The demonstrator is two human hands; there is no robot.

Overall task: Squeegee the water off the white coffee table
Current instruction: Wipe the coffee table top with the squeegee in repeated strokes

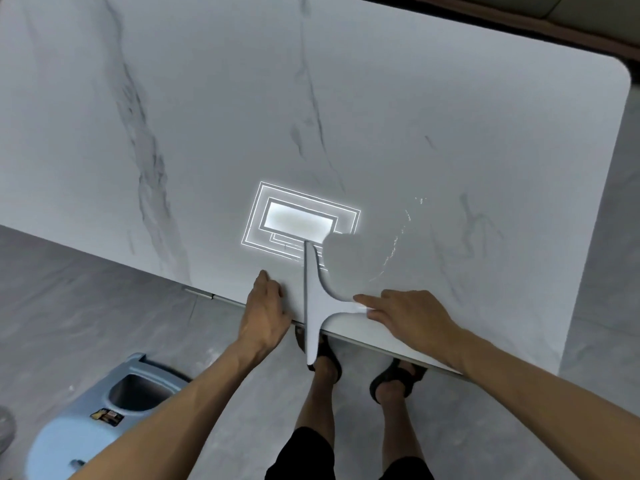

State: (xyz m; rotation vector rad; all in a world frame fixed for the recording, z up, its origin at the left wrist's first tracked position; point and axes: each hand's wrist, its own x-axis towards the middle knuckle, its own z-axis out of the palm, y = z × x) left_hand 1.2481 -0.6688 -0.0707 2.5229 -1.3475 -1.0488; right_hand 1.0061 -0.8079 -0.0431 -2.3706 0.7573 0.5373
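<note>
Squeegee at near counter edge, water unswept.
White squeegee (317, 303) is held by right hand (405, 315) grip; left hand (265, 306) rests flat, holding nothing. Droplets (394, 244) on white marble counter (450, 116) could be missed if blade lifts.

- One head-worn wide-angle view looks steeply down and forward, close above the right hand (412, 318) where it meets the squeegee (317, 303) handle.
- Beyond that grip the white coffee table (381, 116) fills most of the frame.
- Below it lie floor and the wearer's feet.
</note>
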